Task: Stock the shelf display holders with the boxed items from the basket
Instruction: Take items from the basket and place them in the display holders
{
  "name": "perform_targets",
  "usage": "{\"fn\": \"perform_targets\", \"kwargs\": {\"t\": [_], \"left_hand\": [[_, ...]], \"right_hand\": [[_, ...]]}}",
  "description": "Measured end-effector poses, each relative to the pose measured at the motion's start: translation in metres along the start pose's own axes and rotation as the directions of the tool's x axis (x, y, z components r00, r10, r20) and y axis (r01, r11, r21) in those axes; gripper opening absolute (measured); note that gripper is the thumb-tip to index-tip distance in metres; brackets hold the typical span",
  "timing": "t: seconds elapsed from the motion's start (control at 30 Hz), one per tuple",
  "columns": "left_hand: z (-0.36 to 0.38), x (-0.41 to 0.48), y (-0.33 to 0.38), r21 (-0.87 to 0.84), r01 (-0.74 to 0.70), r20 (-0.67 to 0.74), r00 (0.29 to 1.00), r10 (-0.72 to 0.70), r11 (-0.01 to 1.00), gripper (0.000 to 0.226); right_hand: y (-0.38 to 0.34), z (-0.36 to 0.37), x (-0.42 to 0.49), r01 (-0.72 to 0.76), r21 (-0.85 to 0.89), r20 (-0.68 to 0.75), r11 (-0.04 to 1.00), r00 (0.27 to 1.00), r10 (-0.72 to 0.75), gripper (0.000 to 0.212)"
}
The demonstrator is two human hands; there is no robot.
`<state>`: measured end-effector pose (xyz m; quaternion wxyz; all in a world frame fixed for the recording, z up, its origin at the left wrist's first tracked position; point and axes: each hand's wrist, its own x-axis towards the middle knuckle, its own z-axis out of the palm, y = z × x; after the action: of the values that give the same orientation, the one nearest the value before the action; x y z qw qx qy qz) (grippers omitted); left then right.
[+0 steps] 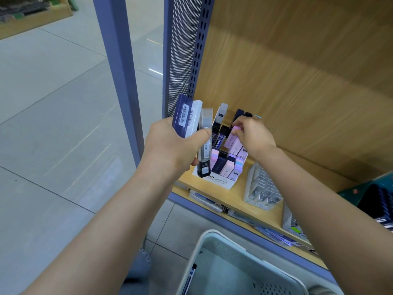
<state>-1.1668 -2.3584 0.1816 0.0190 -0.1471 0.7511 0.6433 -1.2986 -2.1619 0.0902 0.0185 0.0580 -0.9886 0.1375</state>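
Now the right hand (253,135) at frame centre pinches a lilac box (235,136) over a rear slot of the white display holder (219,184) on the shelf (234,199). It is best held upright and slid straight down, clear of the neighbouring boxes. The left hand (170,143) grips a fan of spare boxes (187,116) just left of the holder, and the basket (212,248) is at lower centre.

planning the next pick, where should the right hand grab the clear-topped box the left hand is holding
Probably pinch the clear-topped box by its upper end, coming from the right: it stands nearly upright, outermost of the held boxes, and that end pokes free above the left hand, whose thumb clamps its middle.
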Motion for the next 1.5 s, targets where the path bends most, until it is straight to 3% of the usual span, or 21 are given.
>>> {"fn": "perform_targets", "kwargs": {"t": [0.3, 0.57, 0.7, 0.93, 0.97, 1.03, 1.1, 1.17, 1.23, 1.5], "left_hand": [[0.005, 0.001, -0.001, 0.003, -0.003, 0.004, 1.000, 0.003, 1.000, 0.015], [0.007, 0.002, -0.001, 0.014, 0.002, -0.001, 1.000, -0.002, 1.000, 0.015], [0.008, 0.002, -0.001, 0.019, 0.001, -0.001, 1.000, -0.001, 1.000, 0.016], [0.011, 0.002, -0.001, 0.026, 0.011, 0.008, 1.000, -0.011, 1.000, 0.016], [0.011, 0.002, -0.001, 0.018, 0.013, 0.009, 1.000, -0.013, 1.000, 0.016], [0.011, 0.002, -0.001, 0.007, 0.013, 0.017, 1.000, -0.013, 1.000, 0.017], [0.011, 0.001, -0.001, 0.005, 0.010, 0.026, 1.000, -0.010, 1.000, 0.017], [0.012, 0.001, -0.001, 0.010, 0.008, 0.021, 1.000, -0.008, 1.000, 0.018], [0.013, 0.000, -0.001, 0.020, 0.006, 0.012, 1.000, -0.006, 1.000, 0.016], [0.022, -0.005, 0.001, 0.003, 0.018, 0.064, 0.998, -0.018, 1.000, 0.020]], "right_hand": [[0.001, 0.002, 0.003, 0.014, 0.163, -0.021, 0.986, 1.000, -0.011, 0.007], [0.006, -0.001, 0.008, 0.066, 0.093, 0.087, 0.994, 0.994, -0.074, 0.005], [0.005, 0.001, 0.007, 0.123, -0.008, 0.017, 0.992, 0.992, -0.123, 0.007], [-0.009, 0.003, 0.002, 0.047, -0.145, -0.038, 0.988, 0.998, -0.053, 0.022], [-0.013, 0.001, -0.002, 0.041, -0.079, -0.076, 0.996, 0.996, -0.047, 0.020], [-0.025, -0.006, -0.016, 0.062, 0.230, -0.123, 0.971, 0.992, -0.034, 0.014], [-0.044, -0.020, -0.039, 0.064, 0.614, -0.070, 0.787, 0.997, -0.027, 0.021], [-0.060, -0.039, -0.063, 0.019, 0.827, 0.034, 0.561, 0.996, -0.084, 0.028], [-0.068, -0.054, -0.084, -0.014, 0.885, 0.095, 0.465, 0.984, -0.152, 0.029], [-0.061, -0.072, -0.100, -0.109, 0.916, 0.167, 0.385, 0.979, -0.118, 0.007]]}}
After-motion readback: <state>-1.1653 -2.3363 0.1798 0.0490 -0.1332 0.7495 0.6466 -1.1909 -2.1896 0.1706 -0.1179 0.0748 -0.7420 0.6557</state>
